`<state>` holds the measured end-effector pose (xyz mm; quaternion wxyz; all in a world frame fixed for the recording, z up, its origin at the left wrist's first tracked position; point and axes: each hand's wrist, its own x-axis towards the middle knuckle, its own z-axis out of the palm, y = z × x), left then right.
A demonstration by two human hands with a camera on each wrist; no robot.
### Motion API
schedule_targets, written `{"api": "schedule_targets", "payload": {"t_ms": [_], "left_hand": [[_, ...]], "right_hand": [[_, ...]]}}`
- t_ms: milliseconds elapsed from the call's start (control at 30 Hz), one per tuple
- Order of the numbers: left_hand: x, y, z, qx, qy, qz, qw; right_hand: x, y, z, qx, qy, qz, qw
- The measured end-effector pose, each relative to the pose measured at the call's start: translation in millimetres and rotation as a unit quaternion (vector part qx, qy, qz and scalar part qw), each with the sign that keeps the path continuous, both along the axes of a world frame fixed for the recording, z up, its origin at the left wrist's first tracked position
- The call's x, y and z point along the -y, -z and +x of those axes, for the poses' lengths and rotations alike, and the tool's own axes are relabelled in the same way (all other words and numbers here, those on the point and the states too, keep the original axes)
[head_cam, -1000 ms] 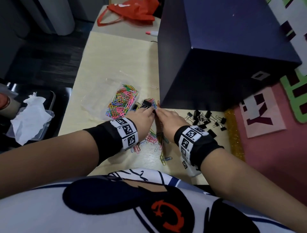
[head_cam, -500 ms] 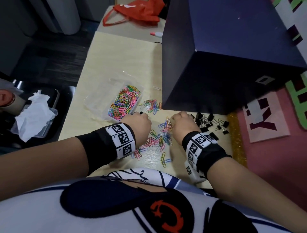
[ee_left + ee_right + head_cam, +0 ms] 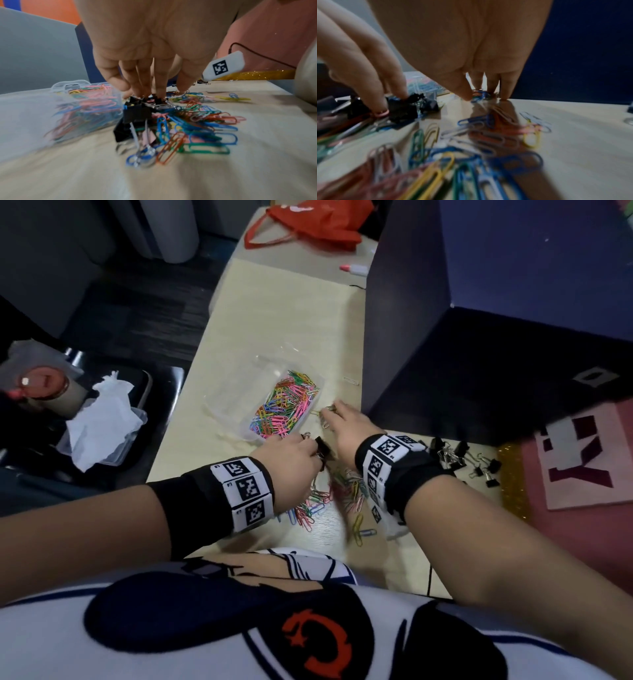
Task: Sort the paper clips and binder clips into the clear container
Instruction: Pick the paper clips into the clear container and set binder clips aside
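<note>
The clear container (image 3: 236, 395) holds many coloured paper clips (image 3: 286, 405) and sits left of centre on the table; its wall (image 3: 68, 108) shows close up in the left wrist view. My left hand (image 3: 317, 451) is just right of the container's near corner, fingertips (image 3: 161, 92) down on a bunch of black binder clips (image 3: 137, 115) and pinching them. My right hand (image 3: 330, 412) reaches further ahead, thumb and fingers (image 3: 464, 94) pinching a few paper clips (image 3: 479, 94) on the table beside the container. Loose paper clips (image 3: 349, 494) lie under both wrists.
A big dark blue box (image 3: 479, 337) stands right behind my right hand. More black binder clips (image 3: 455, 457) lie at its foot on the right. A pink mat (image 3: 582, 525) borders the table's right edge. A tissue-filled tub (image 3: 102, 422) sits off the left edge.
The hands, together a second ago, parted. My right hand has gone forward to the clips beside the container. My left hand has shifted right onto the black binder clips.
</note>
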<state>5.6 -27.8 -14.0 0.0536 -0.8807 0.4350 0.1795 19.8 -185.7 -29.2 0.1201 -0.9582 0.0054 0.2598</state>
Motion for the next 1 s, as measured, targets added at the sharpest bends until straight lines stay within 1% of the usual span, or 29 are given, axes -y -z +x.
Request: {"api": "schedule_targets", "payload": {"t_ms": [67, 167, 267, 300, 367, 433, 533, 633, 733, 800, 867, 1000], "left_hand": [[-6.1, -0.6, 2.8, 0.012, -0.013, -0.019, 1.0], [-13.6, -0.1, 10.9, 0.028, -0.035, -0.054, 0.998], [-18.4, 2.1, 17.1, 0.04, -0.05, -0.072, 0.995], [-19.5, 3.3, 18.0, 0.042, -0.052, -0.079, 0.995], [-21.9, 3.6, 17.5, 0.052, -0.049, -0.092, 0.993], [-26.3, 4.8, 15.7, 0.06, -0.044, -0.098, 0.992], [-35.0, 9.3, 13.6, 0.061, -0.026, -0.1, 0.993], [-42.5, 12.6, 13.2, 0.058, -0.024, -0.106, 0.992], [-45.9, 14.6, 13.0, 0.048, -0.03, -0.112, 0.992], [-46.9, 15.6, 13.9, 0.044, -0.037, -0.111, 0.992], [-45.9, 14.9, 16.4, 0.036, -0.048, -0.106, 0.993], [-36.9, 6.7, 24.4, 0.013, -0.051, -0.097, 0.994]], "right_hand": [[3.2, 1.8, -3.9, -0.021, 0.009, -0.011, 1.0], [4.7, -4.2, -18.9, -0.03, 0.036, -0.039, 0.998], [-0.7, -14.9, -29.2, -0.049, 0.061, -0.113, 0.99], [-3.9, -18.6, -26.9, -0.044, 0.069, -0.126, 0.989], [-12.6, -24.4, -14.8, -0.01, 0.076, -0.122, 0.99], [-20.1, -25.5, 4.7, 0.03, 0.097, -0.093, 0.991], [-23.3, -20.7, 35.0, 0.041, 0.117, -0.058, 0.991], [-19.8, -10.5, 57.9, 0.032, 0.13, -0.054, 0.989], [-20.0, -0.8, 64.2, 0.002, 0.105, -0.064, 0.992], [-19.6, 4.3, 58.0, 0.005, 0.054, -0.084, 0.995], [-16.5, 10.1, 44.7, 0.01, -0.002, -0.097, 0.995], [-6.7, 18.7, 12.2, 0.012, -0.045, -0.082, 0.996]]}}
